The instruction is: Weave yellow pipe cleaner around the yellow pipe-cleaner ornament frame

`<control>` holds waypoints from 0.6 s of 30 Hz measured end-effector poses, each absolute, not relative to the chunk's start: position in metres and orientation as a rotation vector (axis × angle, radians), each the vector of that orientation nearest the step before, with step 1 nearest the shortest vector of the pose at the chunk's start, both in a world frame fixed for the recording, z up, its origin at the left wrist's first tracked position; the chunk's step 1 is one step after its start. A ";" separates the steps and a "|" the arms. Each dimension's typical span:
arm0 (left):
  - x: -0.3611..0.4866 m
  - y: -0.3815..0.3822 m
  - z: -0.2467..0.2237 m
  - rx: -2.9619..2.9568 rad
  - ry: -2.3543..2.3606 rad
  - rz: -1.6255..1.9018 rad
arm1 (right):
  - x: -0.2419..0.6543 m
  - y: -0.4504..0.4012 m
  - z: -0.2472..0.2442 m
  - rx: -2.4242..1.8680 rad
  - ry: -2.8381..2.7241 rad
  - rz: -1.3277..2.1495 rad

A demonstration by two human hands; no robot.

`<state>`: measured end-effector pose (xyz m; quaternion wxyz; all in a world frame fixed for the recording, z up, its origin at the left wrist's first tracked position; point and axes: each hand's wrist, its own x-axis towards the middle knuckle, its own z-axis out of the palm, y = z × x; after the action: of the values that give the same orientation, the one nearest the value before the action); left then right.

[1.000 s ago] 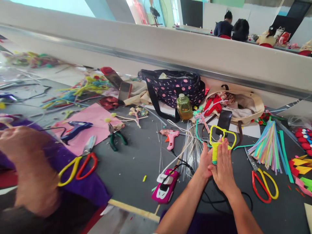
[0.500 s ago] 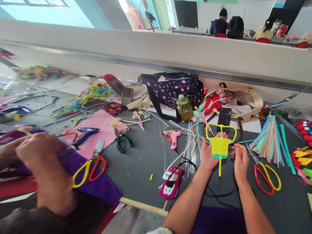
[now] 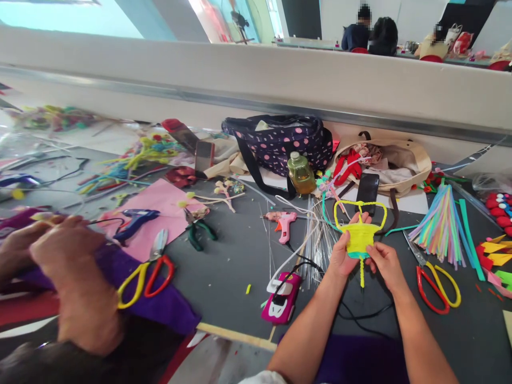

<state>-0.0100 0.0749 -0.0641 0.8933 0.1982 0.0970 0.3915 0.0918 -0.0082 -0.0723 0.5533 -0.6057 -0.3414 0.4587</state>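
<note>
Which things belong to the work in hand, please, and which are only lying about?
Work: yellow piece, in left hand, right hand pinching its edge; perhaps coloured strips.

Lying about, apparently: green bottle, dark bag, beige bag, black phone.

Inscriptions: none legible.
From view centre: patterned bag (image 3: 280, 144), 1 o'clock, pink dots and small pale motifs on dark cloth, no lettering resolved; magenta device (image 3: 291, 300), between 5 and 6 o'clock, white panels, any marking too small to read.
</note>
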 end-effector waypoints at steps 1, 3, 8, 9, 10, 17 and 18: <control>-0.010 0.075 -0.064 0.421 0.205 0.813 | 0.092 -0.008 -0.072 -1.432 -0.808 1.092; -0.009 0.075 -0.064 0.425 0.216 0.806 | 0.094 -0.008 -0.071 -1.427 -0.817 1.110; -0.007 0.073 -0.063 0.403 0.208 0.760 | 0.104 -0.007 -0.072 -1.392 -0.662 0.906; -0.006 0.072 -0.063 0.401 0.203 0.748 | 0.106 -0.007 -0.072 -1.379 -0.609 0.865; -0.006 0.071 -0.064 0.401 0.199 0.736 | 0.108 -0.007 -0.072 -1.363 -0.569 0.838; -0.004 0.068 -0.067 0.420 0.216 0.720 | 0.111 -0.009 -0.072 -1.306 -0.507 0.772; -0.004 0.067 -0.068 0.418 0.220 0.724 | 0.111 -0.009 -0.072 -1.300 -0.505 0.770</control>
<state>-0.0040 0.0674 -0.0680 0.9080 0.2024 0.1064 0.3510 0.1110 -0.0085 -0.0719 0.6990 -0.5835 -0.2268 0.3457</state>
